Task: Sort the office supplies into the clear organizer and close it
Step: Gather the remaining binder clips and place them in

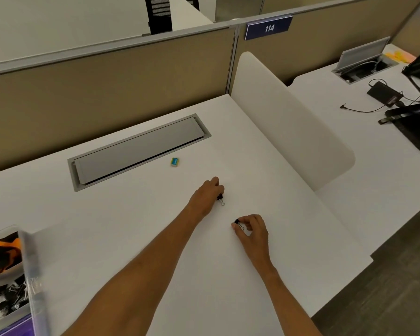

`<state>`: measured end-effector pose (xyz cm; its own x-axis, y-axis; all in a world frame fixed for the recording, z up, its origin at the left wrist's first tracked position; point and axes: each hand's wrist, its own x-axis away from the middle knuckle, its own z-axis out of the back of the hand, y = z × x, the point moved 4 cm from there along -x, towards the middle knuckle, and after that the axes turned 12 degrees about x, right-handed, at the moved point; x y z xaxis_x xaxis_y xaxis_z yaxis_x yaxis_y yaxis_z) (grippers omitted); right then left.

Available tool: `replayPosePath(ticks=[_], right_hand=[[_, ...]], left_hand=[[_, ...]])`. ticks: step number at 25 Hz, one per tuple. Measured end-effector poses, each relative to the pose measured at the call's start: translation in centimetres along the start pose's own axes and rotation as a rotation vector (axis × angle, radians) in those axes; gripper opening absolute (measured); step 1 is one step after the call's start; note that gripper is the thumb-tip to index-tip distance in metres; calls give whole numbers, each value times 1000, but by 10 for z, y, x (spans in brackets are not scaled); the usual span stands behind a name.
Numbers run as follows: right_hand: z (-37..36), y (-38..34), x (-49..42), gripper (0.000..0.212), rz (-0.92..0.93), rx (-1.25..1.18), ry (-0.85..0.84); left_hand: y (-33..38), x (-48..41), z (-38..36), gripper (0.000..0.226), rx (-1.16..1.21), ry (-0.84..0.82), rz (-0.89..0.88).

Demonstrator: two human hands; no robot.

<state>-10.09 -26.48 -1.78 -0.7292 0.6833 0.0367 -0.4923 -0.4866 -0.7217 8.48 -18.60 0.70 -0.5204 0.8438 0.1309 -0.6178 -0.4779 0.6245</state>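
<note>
On the white desk my left hand point(207, 196) pinches a small black binder clip point(220, 198) whose wire handle pokes out below my fingers. Nearer to me, my right hand point(251, 230) pinches a second black binder clip point(238, 223) between thumb and fingers. A small blue and yellow eraser point(175, 161) lies alone farther back. The clear organizer point(32, 270) stands open at the left edge, with orange items and black binder clips in its compartments.
A grey cable hatch point(138, 151) is set into the desk behind the eraser. A white rounded divider point(289, 120) borders the desk on the right. Beyond it, the neighbouring desk carries cables and black devices point(386, 94). A tan partition wall point(107, 88) runs along the back.
</note>
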Motion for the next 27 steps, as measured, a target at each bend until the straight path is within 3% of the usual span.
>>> replayPosePath(ticks=[3,7,9,12,17,27], right_hand=[[0,-2,1,16,-55,-40,13],[1,-4,2,18,-70,-65,18],[1,-8,2,19,-50,-71,11],[0,-21,0,21,23,-47,-10],[-31,-77,-4,20,194,-10,-119],[-187,-257,102,17,616,-45,-515]], left_hand=[[-6,5,-1,37,-97,29,-98],[7,16,6,17,-9,-11,-65],[2,20,7,13,146,27,20],[-7,39,9,23,326,140,42],[-43,116,38,18,442,381,107],[-153,376,123,21,264,840,461]])
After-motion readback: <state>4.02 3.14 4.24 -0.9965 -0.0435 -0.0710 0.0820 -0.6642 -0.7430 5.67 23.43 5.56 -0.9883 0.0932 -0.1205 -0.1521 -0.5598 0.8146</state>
